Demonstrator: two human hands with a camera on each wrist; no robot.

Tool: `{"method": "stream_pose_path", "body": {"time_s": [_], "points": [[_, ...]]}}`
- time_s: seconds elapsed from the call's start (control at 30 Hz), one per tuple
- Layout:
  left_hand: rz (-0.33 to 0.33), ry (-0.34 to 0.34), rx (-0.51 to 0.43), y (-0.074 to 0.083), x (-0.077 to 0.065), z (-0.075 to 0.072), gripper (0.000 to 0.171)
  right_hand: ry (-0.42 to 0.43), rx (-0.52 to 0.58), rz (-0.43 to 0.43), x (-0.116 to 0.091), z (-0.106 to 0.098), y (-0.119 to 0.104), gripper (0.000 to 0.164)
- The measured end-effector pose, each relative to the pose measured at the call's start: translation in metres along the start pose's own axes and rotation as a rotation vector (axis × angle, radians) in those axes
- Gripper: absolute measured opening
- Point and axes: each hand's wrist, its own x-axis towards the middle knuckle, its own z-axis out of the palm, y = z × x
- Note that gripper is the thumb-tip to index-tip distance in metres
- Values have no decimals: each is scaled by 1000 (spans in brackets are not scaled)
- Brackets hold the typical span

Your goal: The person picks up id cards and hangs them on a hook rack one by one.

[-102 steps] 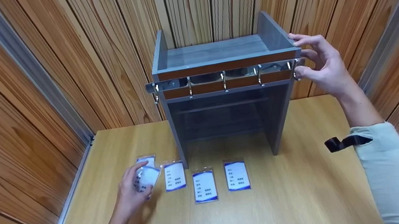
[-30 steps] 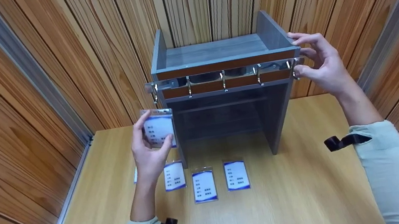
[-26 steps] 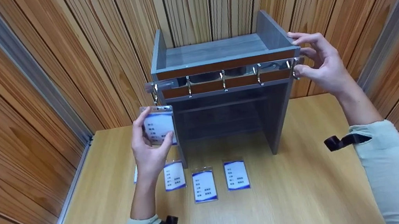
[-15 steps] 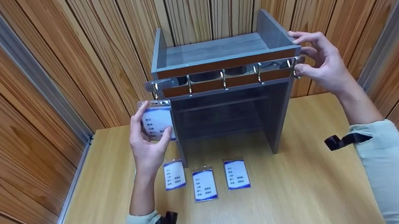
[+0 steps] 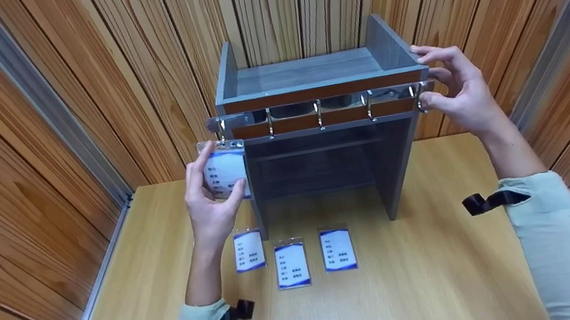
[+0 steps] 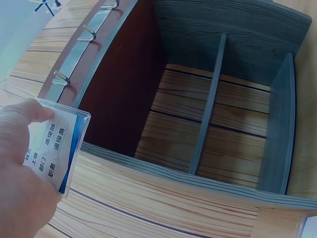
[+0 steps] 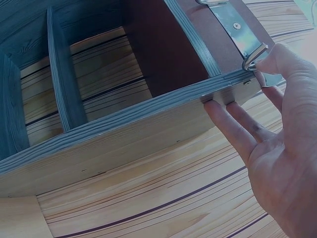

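Observation:
In the head view my left hand point(image 5: 210, 199) pinches an ID badge point(image 5: 226, 169) in a clear holder, fingers along one edge and thumb on its face. The badge is upright, its slotted top edge just below the leftmost hook point(image 5: 223, 129) of a metal hook rail point(image 5: 293, 109). That rail runs across the front of a small grey shelf point(image 5: 306, 73). My right hand point(image 5: 459, 88) grips the shelf's right side, fingertips on the side panel and thumb at the rail's right end, beside the last hook point(image 7: 255, 57) in the right wrist view.
Three more badges, a left one point(image 5: 249, 250), a middle one point(image 5: 291, 264) and a right one point(image 5: 338, 249), lie on the wooden table point(image 5: 395, 290) before the shelf. Another badge point(image 6: 310, 229) shows at the left wrist view's corner. Wood-panelled walls point(image 5: 159, 77) enclose the table.
My left hand has picked up a badge from the table's left and raised it to the leftmost hook, moving only slightly up in the last half second. The right hand has stayed put.

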Motion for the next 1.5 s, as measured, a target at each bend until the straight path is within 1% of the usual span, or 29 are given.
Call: {"method": "stream_pose_path", "body": {"time_s": [0.5,0.73,1.0,1.23,1.5], "points": [[-32,9,23,-1,0,1,73,0,-1,4,0,0,1,52],[-29,7,21,1,1,1,73,2,-10,-4,-1,0,0,52],[-33,5,28,-1,0,0,73,4,-4,1,-2,1,0,52],[-17,7,42,-1,1,0,71,4,-13,-7,0,1,-2,52],[-26,8,63,-2,-1,1,71,9,-18,-13,-2,1,0,52]]}}
